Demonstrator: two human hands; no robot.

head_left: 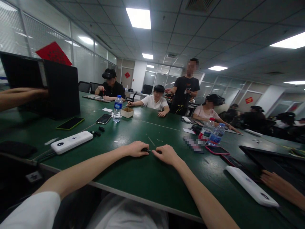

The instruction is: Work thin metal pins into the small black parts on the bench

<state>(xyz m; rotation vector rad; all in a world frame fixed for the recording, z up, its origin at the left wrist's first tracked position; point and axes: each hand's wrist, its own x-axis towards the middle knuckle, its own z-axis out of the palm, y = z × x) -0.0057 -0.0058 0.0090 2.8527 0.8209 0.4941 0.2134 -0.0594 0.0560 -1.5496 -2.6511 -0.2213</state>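
My left hand [136,149] and my right hand [166,154] rest side by side on the green table [143,178], both curled closed. Between them they pinch a small dark object [145,149] with a thin part running toward my right fingers; it is too small to name. Both forearms reach out from the near table edge.
A white power bank [71,142], a phone in a green case [70,123], another phone [104,118], a water bottle [117,109] and a small box [127,112] lie at the left. Another white power bank [252,190] and bottles [215,135] are at the right. Several people sit around the table.
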